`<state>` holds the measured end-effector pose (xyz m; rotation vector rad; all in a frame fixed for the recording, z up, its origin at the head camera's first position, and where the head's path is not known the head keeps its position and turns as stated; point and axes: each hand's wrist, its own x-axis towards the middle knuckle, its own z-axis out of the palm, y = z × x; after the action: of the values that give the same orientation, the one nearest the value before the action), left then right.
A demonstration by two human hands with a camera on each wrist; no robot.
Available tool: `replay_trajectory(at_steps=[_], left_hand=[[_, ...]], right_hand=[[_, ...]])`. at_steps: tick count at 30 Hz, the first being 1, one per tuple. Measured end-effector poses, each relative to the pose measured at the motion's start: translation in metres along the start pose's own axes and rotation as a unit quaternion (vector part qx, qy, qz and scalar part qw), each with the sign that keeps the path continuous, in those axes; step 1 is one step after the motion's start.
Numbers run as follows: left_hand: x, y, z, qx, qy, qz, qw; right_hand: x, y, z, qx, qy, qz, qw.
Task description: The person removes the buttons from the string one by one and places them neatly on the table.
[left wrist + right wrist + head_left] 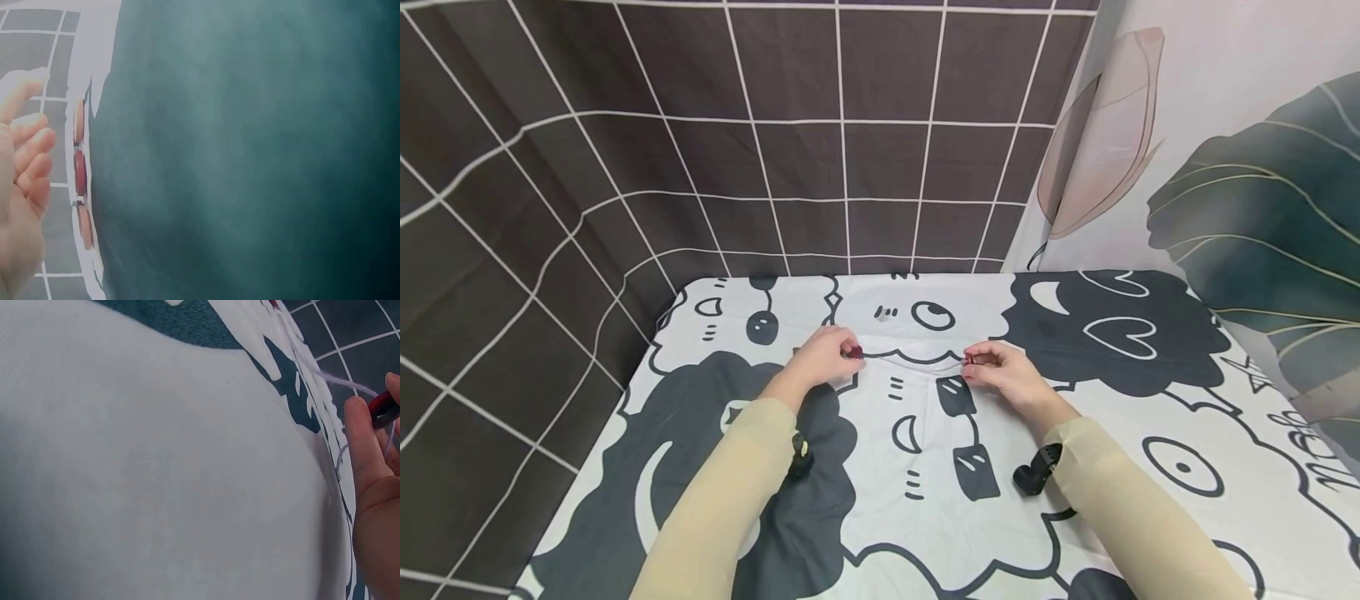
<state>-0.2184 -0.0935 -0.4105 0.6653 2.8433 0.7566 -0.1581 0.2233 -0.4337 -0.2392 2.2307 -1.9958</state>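
My left hand (823,354) is low over the patterned cloth, its fingertips right beside a dark red disc (855,352). In the left wrist view the hand (25,169) has loosely curled fingers, with a gap between them and a row of three small discs: a pink one, the red disc (80,173) and another pink one. My right hand (1003,375) pinches a small red and dark disc (382,411) between thumb and finger. A thin lilac string (347,382) runs from that disc toward the cloth, and a loop of it hangs at the fingers.
The table cover (917,517) is white with dark cartoon faces. A dark gridded curtain (797,158) stands behind it and along the left side. To the right hangs a pale leaf-patterned curtain (1262,200). Each wrist wears a small black device (1036,471).
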Motion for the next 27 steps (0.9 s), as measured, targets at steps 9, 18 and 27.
replay_trajectory(at_steps=[9,18,27], left_hand=[[0.014,0.016,0.001,-0.039,-0.015,0.001,0.9991],[0.026,0.037,0.007,-0.056,-0.036,0.033,0.9973],[0.035,0.054,0.014,-0.041,-0.048,0.060,0.9962]], right_hand=[[0.001,0.001,0.001,-0.005,-0.010,-0.010,0.9999],[0.002,0.000,0.002,-0.014,-0.005,-0.006,0.9999],[0.001,-0.001,0.002,-0.011,-0.010,-0.003,0.9999]])
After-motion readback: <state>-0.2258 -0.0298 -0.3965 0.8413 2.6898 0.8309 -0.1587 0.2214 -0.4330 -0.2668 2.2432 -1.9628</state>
